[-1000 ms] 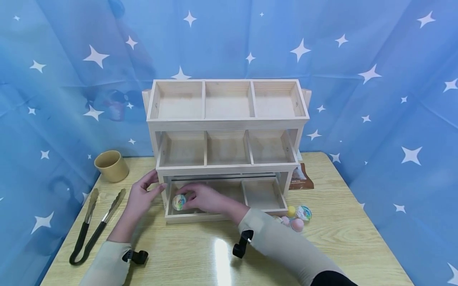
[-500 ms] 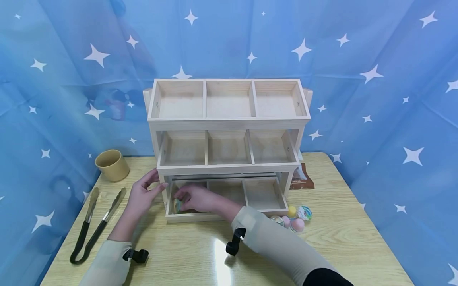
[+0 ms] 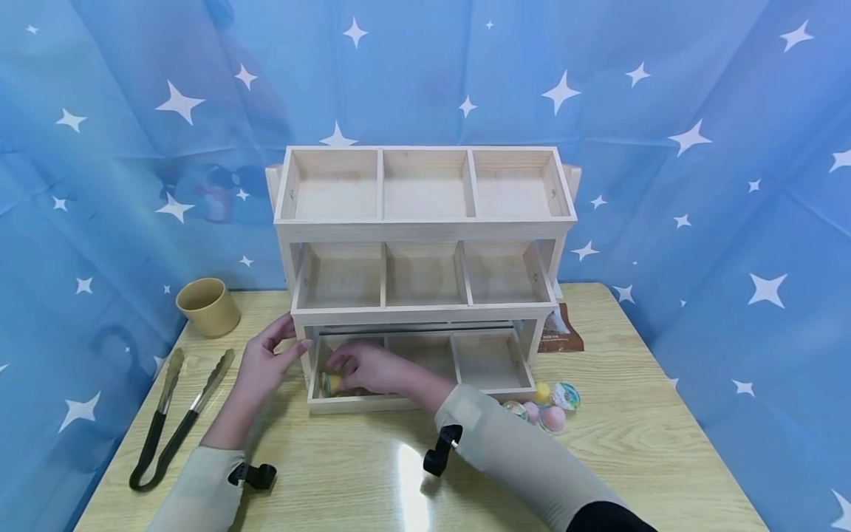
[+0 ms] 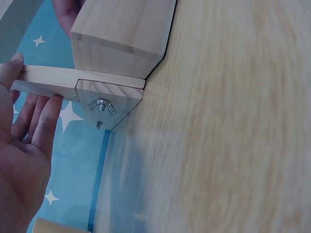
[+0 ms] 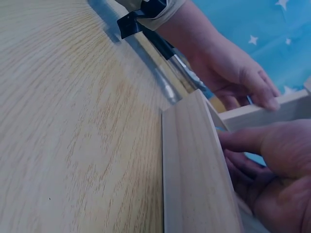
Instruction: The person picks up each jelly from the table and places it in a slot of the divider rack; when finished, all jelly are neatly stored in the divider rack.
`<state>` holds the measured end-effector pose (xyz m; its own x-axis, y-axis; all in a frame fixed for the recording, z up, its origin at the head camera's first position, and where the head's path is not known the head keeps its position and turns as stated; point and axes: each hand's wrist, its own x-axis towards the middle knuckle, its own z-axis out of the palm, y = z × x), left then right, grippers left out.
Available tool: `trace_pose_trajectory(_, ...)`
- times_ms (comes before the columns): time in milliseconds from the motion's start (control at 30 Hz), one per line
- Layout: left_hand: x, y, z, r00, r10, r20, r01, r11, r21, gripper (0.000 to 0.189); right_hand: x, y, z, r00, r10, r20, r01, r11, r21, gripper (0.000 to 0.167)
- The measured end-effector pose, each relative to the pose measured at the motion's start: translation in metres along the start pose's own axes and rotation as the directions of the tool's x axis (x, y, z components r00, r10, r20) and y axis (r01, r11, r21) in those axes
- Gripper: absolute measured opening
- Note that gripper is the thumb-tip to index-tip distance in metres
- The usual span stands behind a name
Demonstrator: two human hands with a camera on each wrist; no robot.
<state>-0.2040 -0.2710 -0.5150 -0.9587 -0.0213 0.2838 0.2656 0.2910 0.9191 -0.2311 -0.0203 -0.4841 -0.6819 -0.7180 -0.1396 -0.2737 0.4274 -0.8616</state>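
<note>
A three-tier wooden rack (image 3: 425, 233) stands at the middle of the table, each tier split into three compartments. My left hand (image 3: 262, 366) holds its left side upright; in the left wrist view the thumb lies on one face of the wooden bar (image 4: 48, 76) and the fingers on the other. Inside the bottom tray (image 3: 362, 406), my right hand (image 3: 372, 367) pinches a small yellow jelly cup (image 3: 330, 383) in the left compartment. The fingers hide part of the cup. In the right wrist view the tray wall stands beside my right hand (image 5: 282, 165).
Several jelly cups (image 3: 552, 418), pink, yellow and with a printed lid, lie by the tray's right front corner. Behind them is a brown packet (image 3: 560, 332). Black-handled tongs (image 3: 176, 436) and a tan cup (image 3: 208, 308) are on the left.
My right hand has lowered the jelly cup into the left compartment and turned it, so its printed lid no longer faces the camera. My left hand stays on the upright.
</note>
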Motion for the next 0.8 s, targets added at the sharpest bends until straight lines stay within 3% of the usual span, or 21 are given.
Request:
trace_pose_trajectory(333,-0.001,0.000,0.001,1.000,-0.001,0.007,0.001,1.000,0.002,0.057,-0.022,0.003,-0.014,0.999,-0.007,-0.038,0.009,0.998,0.066,0.042)
trace_pose_trajectory(600,-0.002,0.004,0.000,0.999,-0.037,0.007,0.037,0.999,-0.001,0.060,-0.059,0.003,-0.034,0.995,-0.025,-0.096,0.030,0.998,0.047,0.038)
trace_pose_trajectory(800,-0.001,0.000,-0.001,1.000,-0.024,0.013,0.024,1.000,-0.014,0.060,-0.093,0.012,-0.052,0.988,-0.070,-0.138,0.076,0.996,0.040,0.034)
